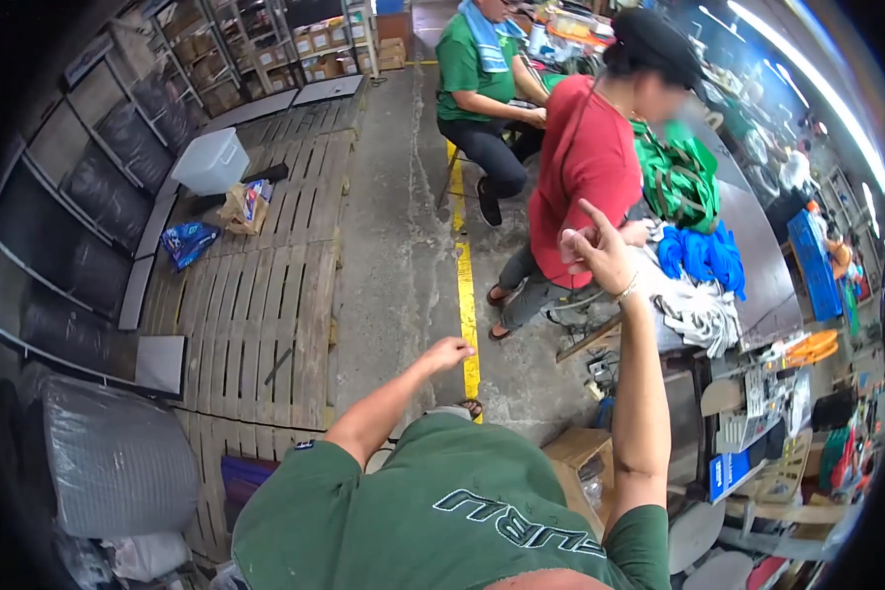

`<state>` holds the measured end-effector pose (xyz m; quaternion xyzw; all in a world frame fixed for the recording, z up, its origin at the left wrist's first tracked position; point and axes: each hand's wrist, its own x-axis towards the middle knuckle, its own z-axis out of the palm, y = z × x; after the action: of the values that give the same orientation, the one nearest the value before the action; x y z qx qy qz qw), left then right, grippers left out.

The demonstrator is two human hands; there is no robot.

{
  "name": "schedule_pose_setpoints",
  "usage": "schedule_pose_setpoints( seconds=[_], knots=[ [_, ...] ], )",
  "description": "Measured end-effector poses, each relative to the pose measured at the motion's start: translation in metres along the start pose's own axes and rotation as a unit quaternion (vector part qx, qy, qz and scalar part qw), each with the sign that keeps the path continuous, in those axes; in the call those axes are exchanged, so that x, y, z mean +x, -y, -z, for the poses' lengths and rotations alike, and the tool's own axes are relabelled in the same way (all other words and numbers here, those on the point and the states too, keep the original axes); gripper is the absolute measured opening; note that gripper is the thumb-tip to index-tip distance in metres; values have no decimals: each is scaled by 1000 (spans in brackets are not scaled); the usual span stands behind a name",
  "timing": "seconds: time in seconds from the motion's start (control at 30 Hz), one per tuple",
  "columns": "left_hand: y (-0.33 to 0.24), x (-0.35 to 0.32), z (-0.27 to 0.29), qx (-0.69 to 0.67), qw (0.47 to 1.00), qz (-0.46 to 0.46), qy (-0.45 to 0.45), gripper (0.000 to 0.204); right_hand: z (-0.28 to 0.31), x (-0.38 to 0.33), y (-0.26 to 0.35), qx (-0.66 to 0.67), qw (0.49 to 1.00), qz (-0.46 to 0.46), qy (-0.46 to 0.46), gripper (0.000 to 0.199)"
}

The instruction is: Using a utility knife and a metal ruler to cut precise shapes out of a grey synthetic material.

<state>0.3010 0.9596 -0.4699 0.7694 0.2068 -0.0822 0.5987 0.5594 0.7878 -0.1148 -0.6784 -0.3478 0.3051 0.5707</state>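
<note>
Left hand [449,352] loosely curled, right hand [596,251] perhaps pointing, near crumpled white cloth [700,313].

Wearer's shirt [462,511] dark green, white lettering. Co-worker's top [590,167] red; seated person's shirt [467,69] green. Floor line [467,295] yellow. Cloth on bench [757,285]: green bundle [683,177], blue pile [703,256], white heap [698,310]. Crate [816,261] blue.

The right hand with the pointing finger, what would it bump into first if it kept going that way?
Most likely the person in the red top. The right hand is raised, its finger aimed up and away toward that person's back, empty. Depth is hard to judge in one view, so it might pass beside them.
</note>
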Motion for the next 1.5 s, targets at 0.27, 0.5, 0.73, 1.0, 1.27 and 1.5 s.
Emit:
schedule_pose_setpoints(
  seconds=[0.27,0.5,0.73,1.0,1.27,1.5],
  knots=[
    [-131,-15,-53,-33,989,-78,121,23,-15,-119,-126,49,994,-87,-41,43],
    [-181,-5,-70,10,976,-127,179,34,-37,-328,-370,197,874,-357,-266,35],
    [-183,3,-79,26,981,-15,191,41,-113,-572,-461,165,653,-643,-364,19],
    [-187,27,-132,86,945,-5,316,45,-167,-568,-430,305,624,-528,-489,22],
    [-198,56,-182,120,917,-51,376,48,-165,-540,-439,19,779,-467,-419,37],
    [-302,89,-168,115,939,-192,262,27,-166,-586,-421,369,590,-457,-555,22]
  ],
)
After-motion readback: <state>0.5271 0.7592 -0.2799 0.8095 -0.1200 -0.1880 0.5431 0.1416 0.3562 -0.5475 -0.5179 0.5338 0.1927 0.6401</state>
